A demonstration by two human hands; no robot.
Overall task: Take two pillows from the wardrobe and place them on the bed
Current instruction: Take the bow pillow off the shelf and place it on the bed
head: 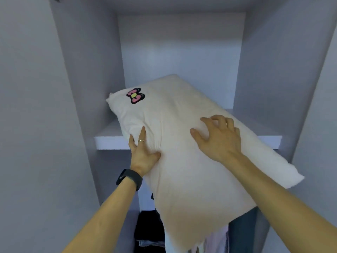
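Note:
A cream pillow with a pink bow patch near its far left corner lies tilted across the wardrobe shelf, its near half hanging out past the shelf edge. My left hand grips the pillow's left side, thumb pressed into the fabric, with a ring on one finger and a dark band on the wrist. My right hand lies on top of the pillow with its fingers curled into the cover. No second pillow is in view, and the bed is out of sight.
Grey wardrobe walls close in on both sides, and the shelf compartment runs back behind the pillow. Below the shelf sit folded dark clothes and hanging garments.

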